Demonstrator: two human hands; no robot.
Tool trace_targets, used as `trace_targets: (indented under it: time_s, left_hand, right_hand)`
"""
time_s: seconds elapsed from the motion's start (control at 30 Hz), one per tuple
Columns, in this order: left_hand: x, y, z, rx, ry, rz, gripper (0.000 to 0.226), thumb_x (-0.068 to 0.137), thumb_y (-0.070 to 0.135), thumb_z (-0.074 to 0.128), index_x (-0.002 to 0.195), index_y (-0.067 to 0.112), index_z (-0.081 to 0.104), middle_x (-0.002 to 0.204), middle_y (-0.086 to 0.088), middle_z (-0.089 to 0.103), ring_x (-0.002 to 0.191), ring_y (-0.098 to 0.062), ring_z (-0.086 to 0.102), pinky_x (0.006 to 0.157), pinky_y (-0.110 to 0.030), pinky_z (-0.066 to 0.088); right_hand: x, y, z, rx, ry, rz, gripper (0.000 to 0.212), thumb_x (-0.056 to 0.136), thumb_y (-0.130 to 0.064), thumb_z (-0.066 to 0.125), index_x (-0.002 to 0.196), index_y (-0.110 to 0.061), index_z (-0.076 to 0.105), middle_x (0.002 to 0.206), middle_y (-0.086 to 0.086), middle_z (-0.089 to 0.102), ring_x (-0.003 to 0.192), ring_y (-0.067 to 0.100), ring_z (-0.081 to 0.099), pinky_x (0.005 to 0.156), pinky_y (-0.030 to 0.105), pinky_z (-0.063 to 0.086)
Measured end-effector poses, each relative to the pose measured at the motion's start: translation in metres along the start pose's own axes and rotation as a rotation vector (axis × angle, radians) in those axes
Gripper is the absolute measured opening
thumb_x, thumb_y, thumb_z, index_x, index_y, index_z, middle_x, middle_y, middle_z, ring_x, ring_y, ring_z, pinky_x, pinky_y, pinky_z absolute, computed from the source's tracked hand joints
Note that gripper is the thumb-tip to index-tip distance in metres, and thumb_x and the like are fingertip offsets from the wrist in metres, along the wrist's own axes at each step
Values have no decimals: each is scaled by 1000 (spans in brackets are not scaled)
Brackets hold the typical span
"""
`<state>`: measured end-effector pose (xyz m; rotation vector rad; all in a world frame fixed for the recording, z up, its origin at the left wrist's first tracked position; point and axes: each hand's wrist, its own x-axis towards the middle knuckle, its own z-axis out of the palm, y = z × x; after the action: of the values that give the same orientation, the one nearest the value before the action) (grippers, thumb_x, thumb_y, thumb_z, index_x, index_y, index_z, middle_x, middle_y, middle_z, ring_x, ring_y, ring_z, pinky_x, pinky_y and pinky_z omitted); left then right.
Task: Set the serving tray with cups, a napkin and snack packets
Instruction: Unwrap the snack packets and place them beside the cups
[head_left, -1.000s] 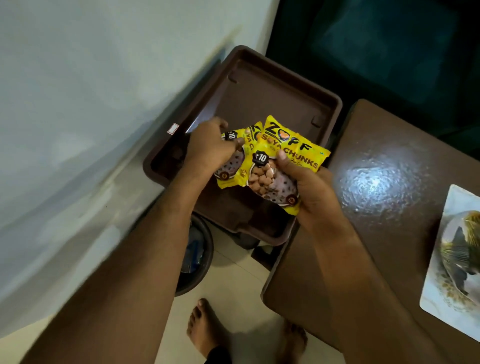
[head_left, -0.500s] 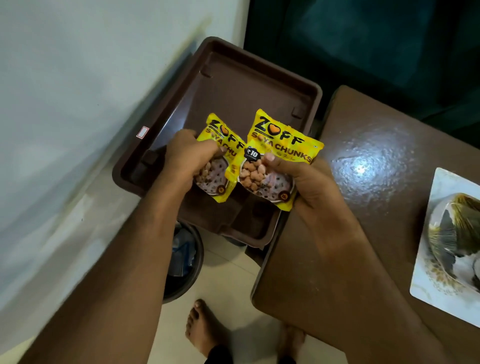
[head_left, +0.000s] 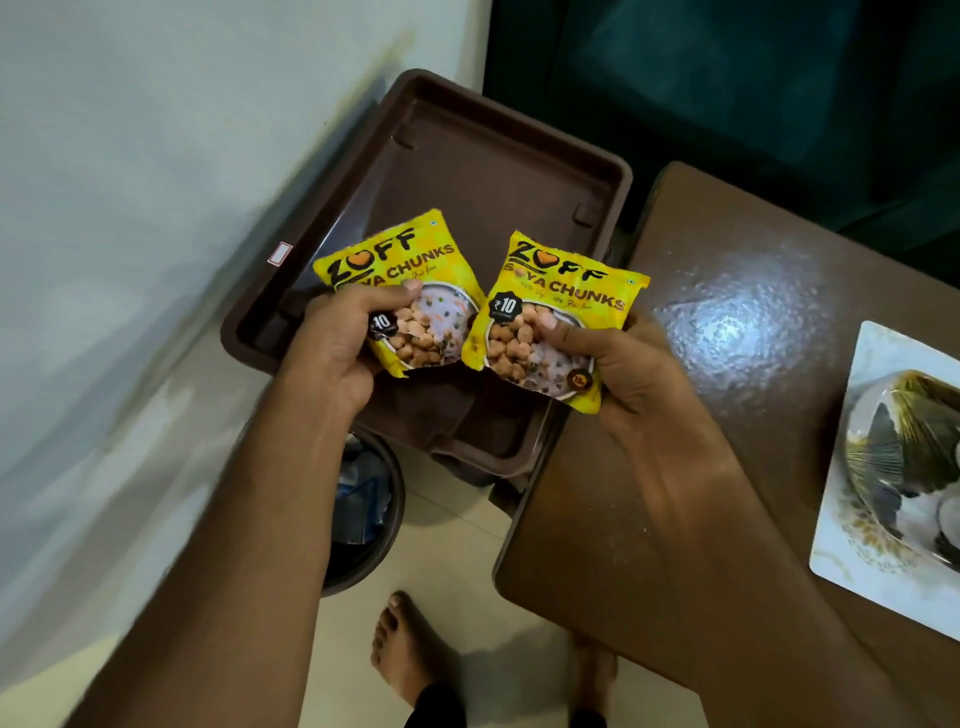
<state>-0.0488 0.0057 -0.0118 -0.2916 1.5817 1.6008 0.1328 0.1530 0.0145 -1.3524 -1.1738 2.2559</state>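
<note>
A dark brown serving tray (head_left: 467, 156) lies below me beside the wall, with nothing on the part of its floor that shows. My left hand (head_left: 337, 348) grips one yellow soya chunks packet (head_left: 400, 260) over the tray's near half. My right hand (head_left: 618, 364) grips a second yellow packet (head_left: 561, 280) over the tray's right edge. The two packets are side by side, face up, slightly apart. No cups or napkin are in view.
A brown glossy table (head_left: 727, 322) stands to the right of the tray. A white patterned plate (head_left: 852, 551) with a wrapped item lies at its right edge. A dark bin (head_left: 363, 509) sits on the floor under the tray. My bare feet (head_left: 410, 644) show below.
The two packets were overlapping a second ago; my hands have drawn them apart, one in each hand, and lifted them a little above the tray.
</note>
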Motion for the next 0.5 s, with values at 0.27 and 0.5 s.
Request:
trace_targets:
  time_s: [0.27,0.5]
  left_hand:
    - [-38,-4,17,51,20,146,44,79,20,87,119,6,74,106,-8,81,95,-26,79,82,-44,64]
    - [-73,-15,61,25,-82,102,33,80,24,85,107,8,76,108,-13,80,98,-34,78,86,-53,63]
  right_hand:
    - [-26,-12,-30,17,-3,12,30,88,4,72,116,-5,70,112,17,78,100,38,76,89,65,58]
    - [-52,-39,-74,7,29,-18,31,85,-10,79,114,-4,71,107,13,80,98,31,78,88,59,61]
